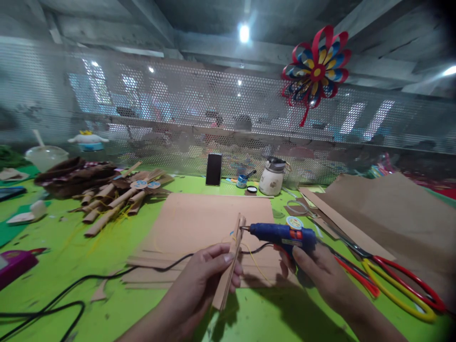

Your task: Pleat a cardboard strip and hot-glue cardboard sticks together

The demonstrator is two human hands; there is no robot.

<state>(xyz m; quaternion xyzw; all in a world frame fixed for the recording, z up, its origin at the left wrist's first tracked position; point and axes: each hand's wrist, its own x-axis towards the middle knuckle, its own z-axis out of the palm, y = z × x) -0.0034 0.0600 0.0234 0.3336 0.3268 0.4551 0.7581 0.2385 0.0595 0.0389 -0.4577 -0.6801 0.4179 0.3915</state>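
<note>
Brown paper strip (223,286), above the near edge of the tan sheets (203,218), is pinched in your left hand (203,270), so hold it nearer than the nozzle (245,228) at its far end, your right hand (317,266), wrapped round the glue gun (280,233), guiding steadily.

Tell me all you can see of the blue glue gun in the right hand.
The blue, plastic-looking glue gun has a narrow metal nozzle and red-orange patches on its body. The right hand holds it nearly level, around the mostly hidden grip, nozzle pointing left in the picture. The nozzle's tip is by the upper part of the folded brown paper strip; whether they touch is unclear. A thin black cord runs toward the gun, but the join is hidden.
</note>
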